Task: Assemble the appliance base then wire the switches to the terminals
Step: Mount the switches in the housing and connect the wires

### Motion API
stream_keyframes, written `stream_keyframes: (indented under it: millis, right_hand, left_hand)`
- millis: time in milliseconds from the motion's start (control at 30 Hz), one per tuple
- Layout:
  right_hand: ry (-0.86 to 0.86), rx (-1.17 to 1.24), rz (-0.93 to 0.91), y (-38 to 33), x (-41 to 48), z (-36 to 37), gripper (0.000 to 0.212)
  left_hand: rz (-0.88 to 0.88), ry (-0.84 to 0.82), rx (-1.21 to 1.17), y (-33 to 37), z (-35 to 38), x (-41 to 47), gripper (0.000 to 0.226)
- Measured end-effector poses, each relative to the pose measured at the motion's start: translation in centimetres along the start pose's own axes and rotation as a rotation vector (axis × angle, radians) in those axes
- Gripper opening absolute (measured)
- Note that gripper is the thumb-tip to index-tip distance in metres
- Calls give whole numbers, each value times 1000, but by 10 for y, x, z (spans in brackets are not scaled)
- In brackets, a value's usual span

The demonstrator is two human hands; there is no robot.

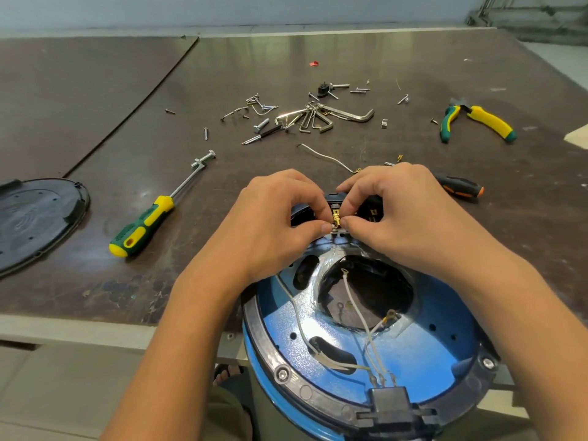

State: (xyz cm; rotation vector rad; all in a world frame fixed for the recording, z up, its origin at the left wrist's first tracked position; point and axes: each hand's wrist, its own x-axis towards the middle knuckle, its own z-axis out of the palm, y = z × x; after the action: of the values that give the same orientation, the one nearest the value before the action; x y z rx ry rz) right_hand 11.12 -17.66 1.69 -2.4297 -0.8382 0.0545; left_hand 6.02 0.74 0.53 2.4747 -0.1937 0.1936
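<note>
My left grip [280, 224], right grip [404, 218] both pinching brass connector [336, 219]; skewed push could bend it, fingers slip.

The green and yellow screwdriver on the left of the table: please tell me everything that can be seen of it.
The screwdriver has a thick handle, green with yellow patches and a yellow butt, plastic or rubber by its look, and a thin bare metal shaft. It lies flat on the dark table, handle toward the person, shaft pointing away and to the right. Its tip seems to touch a bolt lying there.
</note>
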Motion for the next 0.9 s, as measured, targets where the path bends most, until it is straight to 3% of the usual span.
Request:
stream_keyframes:
  millis: [433, 567, 800, 900]
  right_hand:
    - [18, -12, 2, 2, 1, 1, 10]
    - [19, -41, 1, 4, 1, 2, 36]
    - [-7, -58, -23, 5, 1, 3, 42]
    - [-28, -55, -35, 4, 1, 3, 41]
  left_hand:
    - [1, -10, -25, -1, 1, 0, 4]
    - [2, -14, -29, 0, 0, 0, 5]
    - [-50, 35, -101, -4, 3, 0, 42]
    - [-55, 31, -103, -4, 3, 0, 45]
